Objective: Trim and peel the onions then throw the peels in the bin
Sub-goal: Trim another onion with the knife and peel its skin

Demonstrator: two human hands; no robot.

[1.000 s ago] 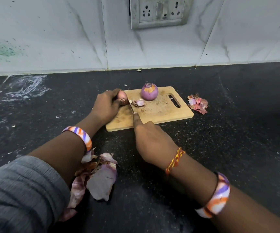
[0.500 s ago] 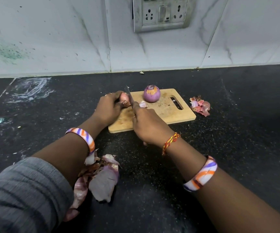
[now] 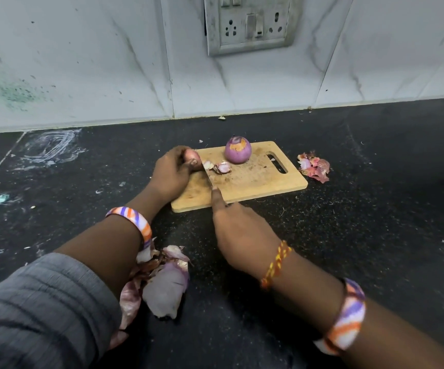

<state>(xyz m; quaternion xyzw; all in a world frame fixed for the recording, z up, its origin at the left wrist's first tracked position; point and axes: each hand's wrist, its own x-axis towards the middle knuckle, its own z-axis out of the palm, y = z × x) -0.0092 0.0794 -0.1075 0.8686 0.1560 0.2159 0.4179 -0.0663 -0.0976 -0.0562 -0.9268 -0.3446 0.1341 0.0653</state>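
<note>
Mostly hidden, an unpeeled onion (image 3: 192, 156) sits gripped in the left hand (image 3: 172, 173) on the cutting board (image 3: 253, 182); the right hand (image 3: 238, 227) grasps what seems a knife (image 3: 208, 178), its handle concealed.

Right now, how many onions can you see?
2. A peeled onion stands at the far edge of the cutting board; the left hand grips an unpeeled onion at the board's left end. Peel piles might hide more.
</note>
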